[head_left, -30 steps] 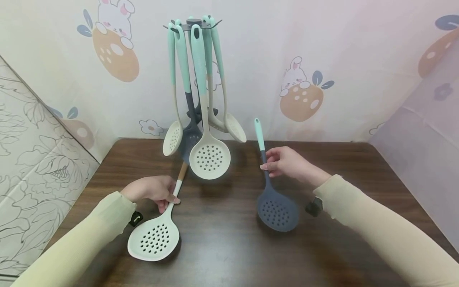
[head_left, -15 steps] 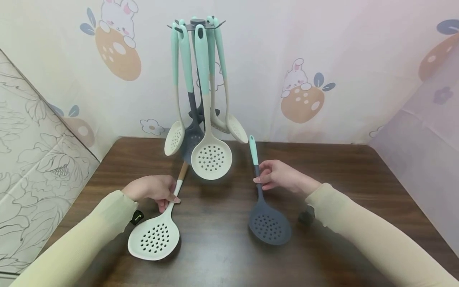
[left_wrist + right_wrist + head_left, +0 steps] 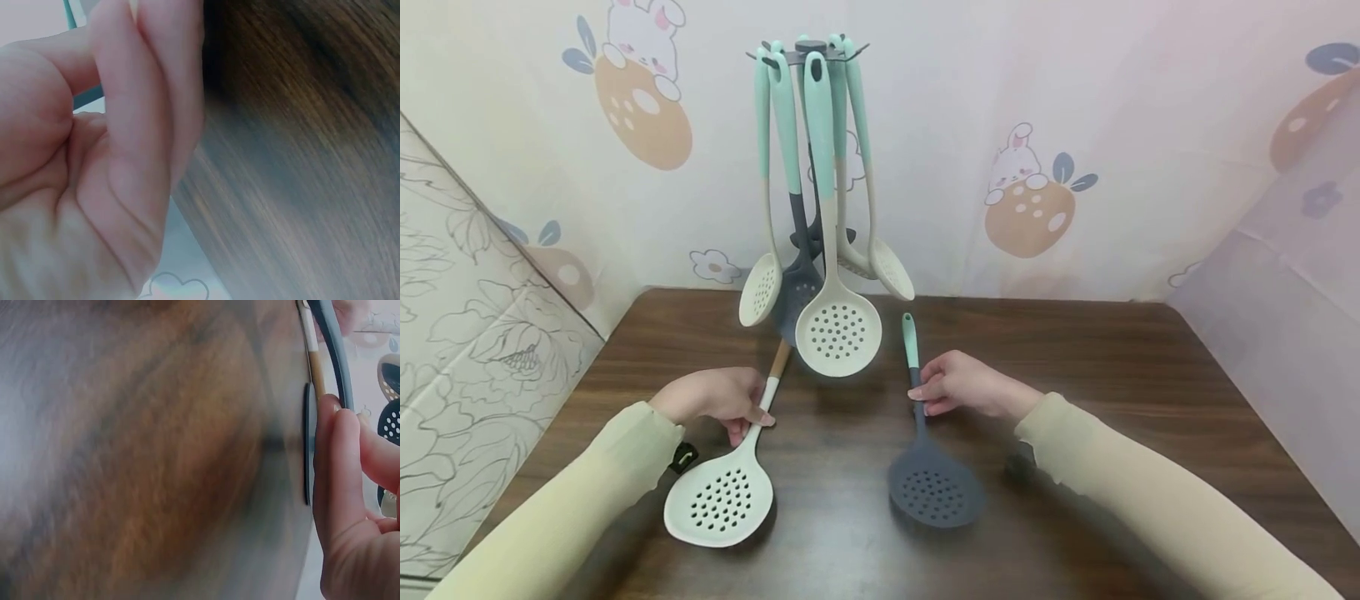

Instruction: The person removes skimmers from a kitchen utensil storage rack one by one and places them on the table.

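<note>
In the head view my left hand (image 3: 718,402) pinches the neck of a white skimmer (image 3: 721,504) with a wooden handle end. Its perforated head lies low over the table toward the front left. On the right, my right hand (image 3: 966,385) pinches the dark grey shaft of a skimmer (image 3: 936,492) with a mint handle tip. That skimmer's perforated head points toward me; I cannot tell whether it touches the table. In the right wrist view the fingertips (image 3: 345,422) meet at the dark shaft (image 3: 337,353). The left wrist view shows curled fingers (image 3: 140,119), with the skimmer mostly hidden.
A dark rotating-style rack top (image 3: 810,52) stands at the back centre, hung with several mint-handled utensils. A cream skimmer (image 3: 838,337) hangs foremost, between the two hands. The brown wooden table (image 3: 1075,350) ends at a patterned curtain (image 3: 925,167) behind.
My right hand has moved left and toward me, bringing the grey skimmer down nearer the table's middle. The left hand and white skimmer have stayed in place.
</note>
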The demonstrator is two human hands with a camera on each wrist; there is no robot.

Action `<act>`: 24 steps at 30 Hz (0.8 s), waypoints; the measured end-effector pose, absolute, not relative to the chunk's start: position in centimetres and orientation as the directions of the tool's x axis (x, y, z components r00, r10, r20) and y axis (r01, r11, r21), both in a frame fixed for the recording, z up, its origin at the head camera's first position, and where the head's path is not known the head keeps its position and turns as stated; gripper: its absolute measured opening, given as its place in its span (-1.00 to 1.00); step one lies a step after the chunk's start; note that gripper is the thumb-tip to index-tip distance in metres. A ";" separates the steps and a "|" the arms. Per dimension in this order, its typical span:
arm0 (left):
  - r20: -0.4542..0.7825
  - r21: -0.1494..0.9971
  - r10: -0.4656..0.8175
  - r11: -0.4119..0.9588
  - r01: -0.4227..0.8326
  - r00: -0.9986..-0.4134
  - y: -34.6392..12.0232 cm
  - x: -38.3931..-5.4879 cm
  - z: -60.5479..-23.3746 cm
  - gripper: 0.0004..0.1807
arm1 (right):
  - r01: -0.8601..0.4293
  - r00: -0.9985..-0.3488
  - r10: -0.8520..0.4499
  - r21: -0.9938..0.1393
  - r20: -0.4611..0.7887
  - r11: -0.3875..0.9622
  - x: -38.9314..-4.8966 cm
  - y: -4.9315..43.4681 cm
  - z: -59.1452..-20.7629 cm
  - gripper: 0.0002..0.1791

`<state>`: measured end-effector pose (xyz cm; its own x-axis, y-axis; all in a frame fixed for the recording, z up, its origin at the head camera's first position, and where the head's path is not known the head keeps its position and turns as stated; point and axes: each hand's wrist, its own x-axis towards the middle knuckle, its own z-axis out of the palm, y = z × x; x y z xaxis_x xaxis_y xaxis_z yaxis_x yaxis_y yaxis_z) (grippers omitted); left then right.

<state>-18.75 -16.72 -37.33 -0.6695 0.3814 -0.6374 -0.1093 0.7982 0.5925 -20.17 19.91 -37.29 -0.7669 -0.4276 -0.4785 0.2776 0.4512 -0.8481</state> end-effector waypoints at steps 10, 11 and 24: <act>-0.632 0.591 0.387 0.802 -0.094 -0.672 -16.9 -18.7 -37.3 -0.77 | 0.282 -0.747 -0.449 -0.845 -0.491 0.455 -20.0 18.6 -37.9 -0.78; -0.630 0.591 0.389 0.802 -0.090 -0.672 -16.9 -18.7 -37.3 -0.77 | 0.280 -0.745 -0.452 -0.845 -0.491 0.455 -19.9 18.5 -38.0 -0.78; -0.610 0.607 0.413 0.792 -0.063 -0.676 -17.8 -19.2 -38.0 -0.75 | 0.288 -0.759 -0.438 -0.852 -0.481 0.438 -19.7 17.6 -39.2 -0.75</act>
